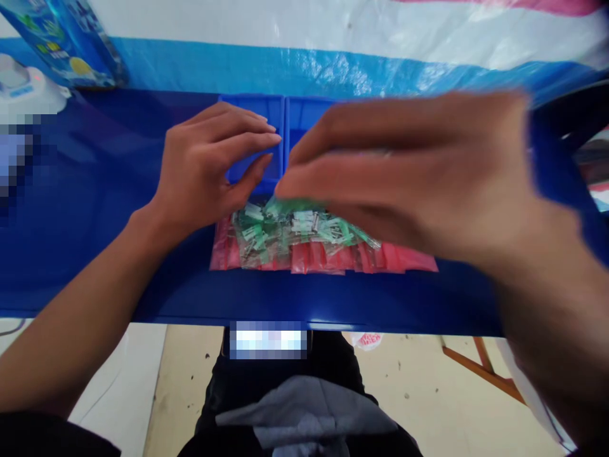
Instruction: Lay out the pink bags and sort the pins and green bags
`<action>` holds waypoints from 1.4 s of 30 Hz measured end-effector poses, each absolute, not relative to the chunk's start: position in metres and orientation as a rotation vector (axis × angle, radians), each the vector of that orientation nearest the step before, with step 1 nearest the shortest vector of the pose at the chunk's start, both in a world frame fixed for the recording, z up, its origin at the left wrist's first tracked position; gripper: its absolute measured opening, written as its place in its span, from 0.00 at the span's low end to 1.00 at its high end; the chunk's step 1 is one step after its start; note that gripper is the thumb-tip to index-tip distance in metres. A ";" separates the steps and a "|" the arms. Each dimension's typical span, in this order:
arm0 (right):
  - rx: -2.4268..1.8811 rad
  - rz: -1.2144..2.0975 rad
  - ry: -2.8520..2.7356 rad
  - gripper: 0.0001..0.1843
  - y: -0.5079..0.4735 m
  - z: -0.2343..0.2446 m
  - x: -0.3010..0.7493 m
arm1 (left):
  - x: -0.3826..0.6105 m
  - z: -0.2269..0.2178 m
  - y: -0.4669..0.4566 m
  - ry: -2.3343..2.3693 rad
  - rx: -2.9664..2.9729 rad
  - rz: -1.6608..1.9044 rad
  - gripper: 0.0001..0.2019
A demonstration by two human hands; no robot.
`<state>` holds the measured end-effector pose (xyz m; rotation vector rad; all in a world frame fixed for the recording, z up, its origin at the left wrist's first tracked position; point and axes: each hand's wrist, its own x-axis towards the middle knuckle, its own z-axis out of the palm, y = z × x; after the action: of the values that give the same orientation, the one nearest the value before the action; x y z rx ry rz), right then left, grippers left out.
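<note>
My left hand point(209, 158) hovers over the left part of a blue divided tray point(284, 127). Its fingers and thumb are apart, with nothing visible between them. My right hand point(409, 171) reaches across the tray's right part, blurred by motion. Its fingers draw together at the tips, close to the left fingertips; whatever they pinch, if anything, is hidden. Below both hands lie clear plastic bags point(257, 238) of small green and clear pieces with metal parts. Under these, a row of pink-red plastic bags point(323, 257) spreads along the blue table point(190, 292).
A blue printed carton point(71, 44) and a white device point(28, 89) stand at the back left. A glossy white and blue sheet point(304, 63) covers the background. Below the table edge, a blurred-out bright screen point(269, 339) lies near my lap.
</note>
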<state>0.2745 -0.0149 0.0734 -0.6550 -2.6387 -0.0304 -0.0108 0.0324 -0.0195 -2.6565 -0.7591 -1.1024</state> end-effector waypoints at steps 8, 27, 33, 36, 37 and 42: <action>-0.314 -0.226 -2.789 0.21 -0.017 0.007 0.275 | -0.015 -0.028 0.038 -0.842 -2.627 -0.959 0.11; -0.571 -0.183 -2.749 0.29 -0.039 -0.006 0.337 | -0.011 -0.029 0.034 -0.757 -2.641 -0.785 0.15; -0.665 -0.118 -2.760 0.34 -0.048 -0.006 0.347 | -0.009 -0.026 0.032 -0.897 -2.732 -0.748 0.17; -0.648 -0.127 -2.706 0.34 -0.046 0.003 0.353 | -0.010 -0.026 0.034 -0.947 -2.773 -0.700 0.18; -0.682 -0.145 -2.646 0.31 -0.039 0.007 0.358 | -0.010 -0.027 0.034 -0.937 -2.781 -0.691 0.18; -1.112 -0.293 -2.610 0.25 0.058 0.028 0.393 | -0.015 -0.032 0.037 -0.860 -2.847 -0.699 0.20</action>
<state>0.3928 0.0576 0.0285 -1.1117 -2.6096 -0.2934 -0.0152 0.0370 -0.0323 -2.8472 -0.8604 -0.6994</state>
